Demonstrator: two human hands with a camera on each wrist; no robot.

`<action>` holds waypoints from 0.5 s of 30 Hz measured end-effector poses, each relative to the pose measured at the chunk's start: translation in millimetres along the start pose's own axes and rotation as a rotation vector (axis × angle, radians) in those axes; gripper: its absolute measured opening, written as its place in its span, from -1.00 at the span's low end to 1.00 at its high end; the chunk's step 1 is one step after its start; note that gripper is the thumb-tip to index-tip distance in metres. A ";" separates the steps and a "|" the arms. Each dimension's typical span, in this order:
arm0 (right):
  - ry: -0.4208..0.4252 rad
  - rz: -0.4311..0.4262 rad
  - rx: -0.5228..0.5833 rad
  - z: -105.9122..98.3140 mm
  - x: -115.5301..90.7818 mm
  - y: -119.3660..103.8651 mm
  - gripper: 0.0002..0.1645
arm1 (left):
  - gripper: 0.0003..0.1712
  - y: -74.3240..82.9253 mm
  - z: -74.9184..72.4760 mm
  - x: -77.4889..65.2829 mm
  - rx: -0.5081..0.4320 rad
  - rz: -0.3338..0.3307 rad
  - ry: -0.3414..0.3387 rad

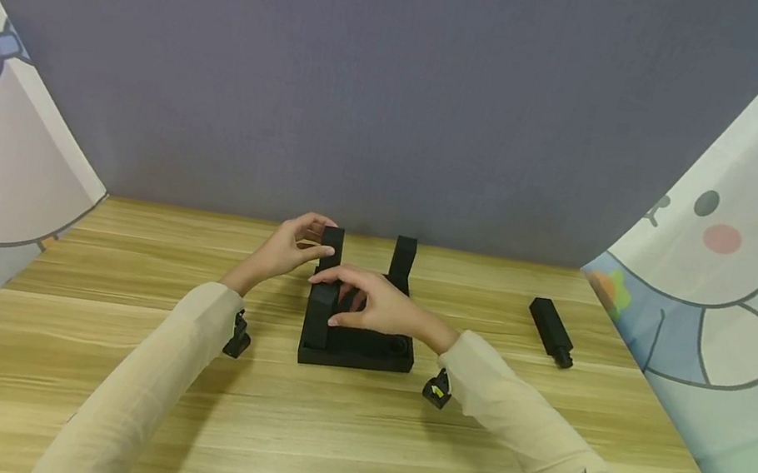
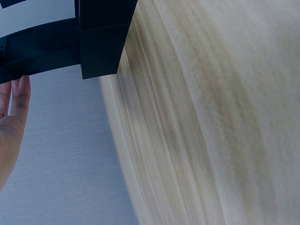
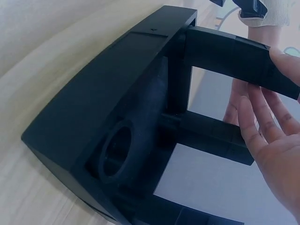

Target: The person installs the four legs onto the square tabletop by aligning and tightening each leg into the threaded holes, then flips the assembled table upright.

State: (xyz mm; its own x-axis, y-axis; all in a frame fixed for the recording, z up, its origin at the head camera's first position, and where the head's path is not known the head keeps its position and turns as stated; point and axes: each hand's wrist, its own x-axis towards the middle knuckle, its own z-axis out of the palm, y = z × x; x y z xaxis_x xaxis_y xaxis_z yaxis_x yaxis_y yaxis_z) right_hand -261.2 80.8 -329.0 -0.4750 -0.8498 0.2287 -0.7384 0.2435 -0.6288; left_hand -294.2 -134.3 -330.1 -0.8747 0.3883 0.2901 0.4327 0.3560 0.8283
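Note:
On the table stands a black square frame with upright posts at several of its corners. My left hand holds the back left post, thumb in front and fingers behind. My right hand is bent around the upper part of the front left post, the thumb at its right side. A third post rises at the back right. A round hole shows in the frame's front right corner. In the left wrist view, left fingertips touch a post's edge.
A loose black post with a narrow threaded-looking end lies on the table to the right. A grey panel stands along the table's back edge. Cartoon-printed cloths flank both sides. A small black camera sits under each wrist.

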 end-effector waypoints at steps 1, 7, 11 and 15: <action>0.003 0.003 0.002 0.1 -0.1 0.1 -0.35 | -0.57 0.2 -0.1 0.1 0.000 -0.002 0.000; 0.070 0.036 0.028 5.3 -0.7 -0.7 -0.36 | -0.56 0.0 -0.1 0.6 0.001 -0.004 0.002; 0.145 0.055 0.037 12.5 -2.3 -1.6 -0.39 | -0.56 -0.2 0.6 0.8 0.006 0.004 0.006; 0.192 0.049 0.028 17.4 -3.6 -1.2 -0.41 | -0.56 -0.1 1.1 0.8 0.005 0.010 0.008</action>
State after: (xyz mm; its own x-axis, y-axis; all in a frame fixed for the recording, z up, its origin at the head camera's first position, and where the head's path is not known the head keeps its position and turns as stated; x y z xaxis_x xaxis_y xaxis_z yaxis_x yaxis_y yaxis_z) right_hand -250.2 75.5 -342.1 -0.5950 -0.7315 0.3331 -0.6997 0.2674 -0.6625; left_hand -294.8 -133.1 -330.5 -0.8720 0.3851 0.3022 0.4427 0.3568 0.8227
